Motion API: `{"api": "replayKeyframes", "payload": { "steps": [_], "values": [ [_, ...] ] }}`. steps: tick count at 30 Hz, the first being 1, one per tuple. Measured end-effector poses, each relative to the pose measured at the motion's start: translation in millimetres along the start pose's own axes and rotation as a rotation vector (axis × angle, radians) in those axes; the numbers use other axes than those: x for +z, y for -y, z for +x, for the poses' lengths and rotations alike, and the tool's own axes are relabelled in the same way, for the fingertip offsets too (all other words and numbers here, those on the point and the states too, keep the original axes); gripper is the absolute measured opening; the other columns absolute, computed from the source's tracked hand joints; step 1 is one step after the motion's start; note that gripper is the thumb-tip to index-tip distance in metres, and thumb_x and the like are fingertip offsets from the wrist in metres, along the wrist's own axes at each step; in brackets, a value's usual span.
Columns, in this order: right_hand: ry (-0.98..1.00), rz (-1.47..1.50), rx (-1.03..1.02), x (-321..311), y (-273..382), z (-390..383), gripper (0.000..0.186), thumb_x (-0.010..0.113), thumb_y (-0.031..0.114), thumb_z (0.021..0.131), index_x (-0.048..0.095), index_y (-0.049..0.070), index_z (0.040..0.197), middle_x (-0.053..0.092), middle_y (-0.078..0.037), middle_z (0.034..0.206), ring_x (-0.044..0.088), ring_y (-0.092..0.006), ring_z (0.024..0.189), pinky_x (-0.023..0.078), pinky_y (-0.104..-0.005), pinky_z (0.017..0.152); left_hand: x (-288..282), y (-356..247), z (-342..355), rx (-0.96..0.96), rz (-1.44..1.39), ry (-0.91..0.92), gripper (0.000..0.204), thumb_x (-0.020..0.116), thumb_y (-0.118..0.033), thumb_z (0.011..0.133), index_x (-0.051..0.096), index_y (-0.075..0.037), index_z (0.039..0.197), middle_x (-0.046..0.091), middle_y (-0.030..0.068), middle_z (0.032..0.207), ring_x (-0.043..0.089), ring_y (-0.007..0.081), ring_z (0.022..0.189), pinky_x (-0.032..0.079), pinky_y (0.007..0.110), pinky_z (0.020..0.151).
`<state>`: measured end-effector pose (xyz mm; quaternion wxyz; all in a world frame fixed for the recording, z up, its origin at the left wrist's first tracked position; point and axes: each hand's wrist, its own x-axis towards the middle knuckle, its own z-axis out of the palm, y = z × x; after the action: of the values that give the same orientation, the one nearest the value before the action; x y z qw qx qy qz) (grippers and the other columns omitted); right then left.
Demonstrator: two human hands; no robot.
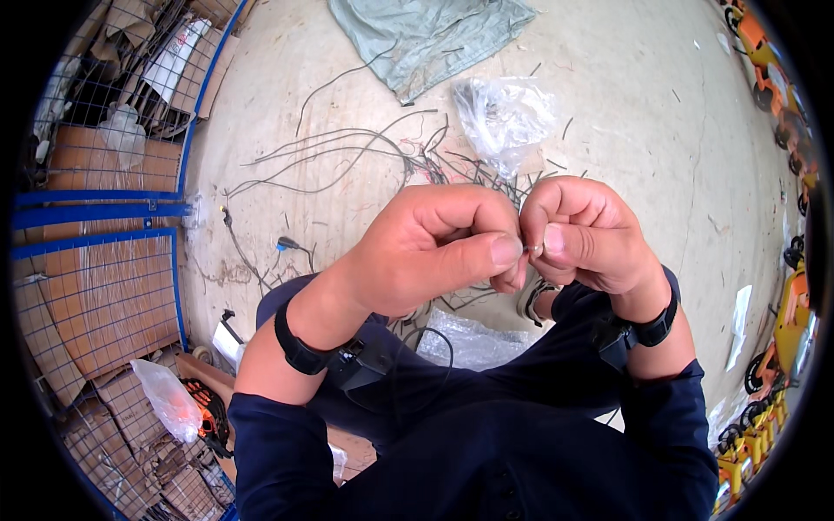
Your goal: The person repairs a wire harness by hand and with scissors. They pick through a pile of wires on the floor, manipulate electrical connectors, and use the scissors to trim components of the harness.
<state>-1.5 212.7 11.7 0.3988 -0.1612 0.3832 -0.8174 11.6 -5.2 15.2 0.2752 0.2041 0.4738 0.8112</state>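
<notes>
My left hand (439,247) is closed in a pinch, thumb pressed against the curled forefinger. Right beside it, almost touching, my right hand (586,234) pinches in the same way. Between the two thumbs shows a tiny pale bit, too small to name; the fingers hide the rest. Beyond my hands, a loose heap of dark cables (343,143) and thin red wires lies on the floor. A crumpled clear plastic bag (508,122) sits just past my fingertips.
A grey-green sheet (426,35) is spread at the far side. A cable with a blue-tipped plug (285,244) lies left. Bubble wrap (473,339) rests between my legs. Blue-framed mesh cages (178,291) with cardboard stand left; yellow and orange wheeled items (790,321) line the right.
</notes>
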Motion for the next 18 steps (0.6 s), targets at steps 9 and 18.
{"api": "replayKeyframes", "payload": {
  "steps": [9, 18],
  "values": [
    [-0.22, -0.4, -0.147, 1.4, -11.7, 3.6, 0.011, 0.06, 0.013, 0.095, 0.059, 0.004, 0.102, 0.056, 0.003, 0.072, 0.041, -0.003, 0.056, 0.032, -0.0205, 0.049, -7.4, -0.7, 2.8, 0.151, 0.642, -0.134, 0.007, 0.06, -0.005, 0.09, 0.06, -0.002, 0.084, 0.059, 0.0056, 0.079, 0.057, 0.0129, 0.072, 0.046, 0.028, 0.065],
    [-0.227, -1.342, -0.373, -5.3, -4.9, 7.4, 0.011, 0.066, 0.006, 0.088, 0.061, 0.004, 0.097, 0.059, -0.006, 0.071, 0.055, -0.0147, 0.058, 0.044, -0.023, 0.055, -10.4, 8.0, 7.1, 0.245, 1.104, -0.159, 0.008, 0.06, -0.003, 0.088, 0.058, -0.001, 0.08, 0.058, 0.0067, 0.072, 0.053, 0.0144, 0.062, 0.043, 0.027, 0.057]
  ]
}}
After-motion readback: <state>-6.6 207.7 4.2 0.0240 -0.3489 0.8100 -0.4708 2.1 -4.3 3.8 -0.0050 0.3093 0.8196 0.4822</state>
